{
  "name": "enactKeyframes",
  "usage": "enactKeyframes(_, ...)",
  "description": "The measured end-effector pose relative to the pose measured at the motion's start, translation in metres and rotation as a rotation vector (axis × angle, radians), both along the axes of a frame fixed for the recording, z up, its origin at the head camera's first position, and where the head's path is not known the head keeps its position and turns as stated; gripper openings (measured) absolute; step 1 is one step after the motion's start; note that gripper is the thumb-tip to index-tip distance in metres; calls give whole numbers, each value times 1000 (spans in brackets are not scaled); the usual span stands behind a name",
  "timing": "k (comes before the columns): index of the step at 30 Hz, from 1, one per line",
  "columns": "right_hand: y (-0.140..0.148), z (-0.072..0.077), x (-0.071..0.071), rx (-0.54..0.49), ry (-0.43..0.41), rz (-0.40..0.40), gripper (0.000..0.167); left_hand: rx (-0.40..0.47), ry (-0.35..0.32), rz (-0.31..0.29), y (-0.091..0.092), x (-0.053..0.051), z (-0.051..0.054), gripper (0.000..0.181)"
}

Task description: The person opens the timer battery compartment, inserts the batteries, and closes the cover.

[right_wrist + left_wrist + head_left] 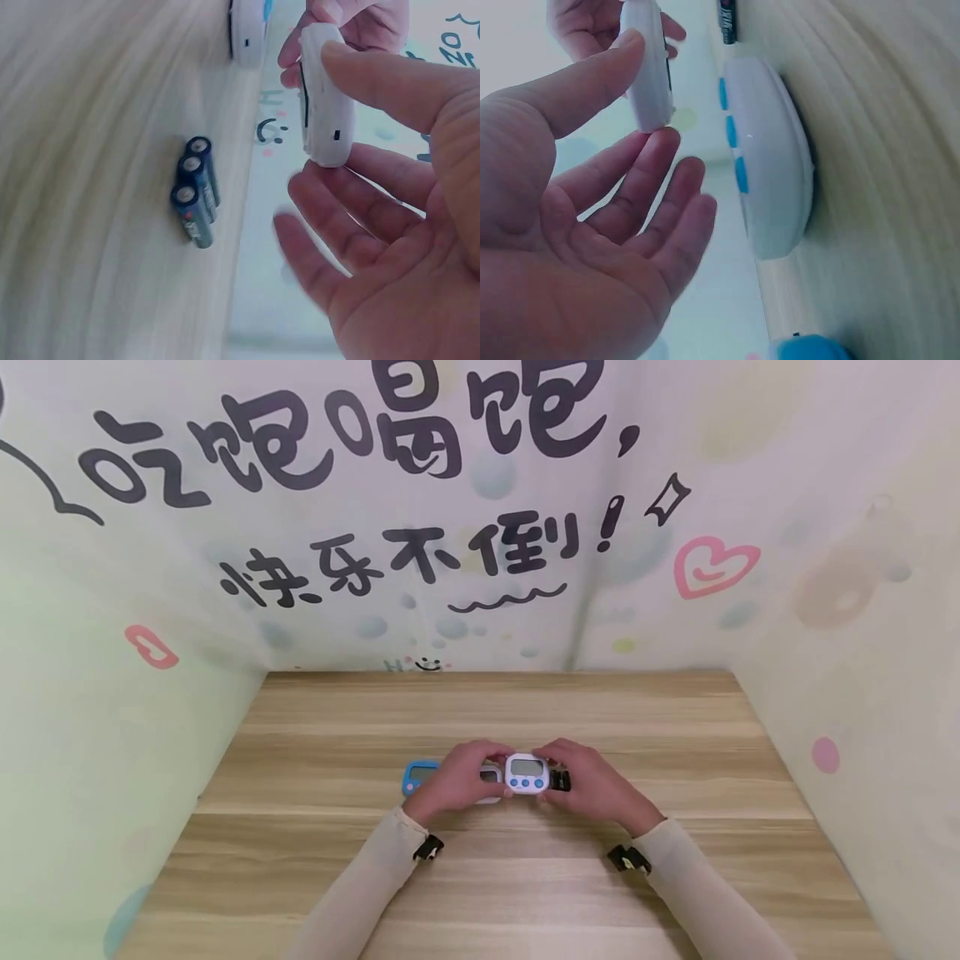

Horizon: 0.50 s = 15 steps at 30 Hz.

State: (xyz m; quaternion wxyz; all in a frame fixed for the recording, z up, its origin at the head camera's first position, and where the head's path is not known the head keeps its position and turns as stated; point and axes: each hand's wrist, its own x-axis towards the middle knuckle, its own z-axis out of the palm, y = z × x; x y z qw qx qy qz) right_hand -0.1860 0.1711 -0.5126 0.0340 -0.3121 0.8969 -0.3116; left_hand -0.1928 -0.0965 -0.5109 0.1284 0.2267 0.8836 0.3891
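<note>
A white digital timer (527, 774) with a small screen and three blue buttons is held up above the table, its face toward the head camera. My left hand (459, 777) pinches its left end between thumb and fingers. At the opposite end, my right hand (592, 783) grips it the same way, as the right wrist view shows on the timer's edge (328, 97). A second white timer (769, 161) with blue buttons lies on the table beside my left hand, partly hidden in the head view. Three batteries (193, 191) lie side by side near my right hand.
A blue timer (417, 774) lies left of the second white one, partly behind my left hand. The wood-grain table (510, 893) meets a printed back wall (420, 639) and side walls on the left and right.
</note>
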Motion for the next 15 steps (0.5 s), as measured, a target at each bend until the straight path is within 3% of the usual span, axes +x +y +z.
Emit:
enactKeyframes(3, -1, 3, 2, -74, -16, 20, 61, 88, -33, 0, -2, 5, 5, 58)
enactKeyframes(10, -5, 13, 12, -235, -100, 6, 60, 322, -196, 48, -6, 18, 14, 56)
enactKeyframes(15, -7, 17, 18, -319, -160, -21, 56, 410, -230, 61, -8, 26, 16, 58)
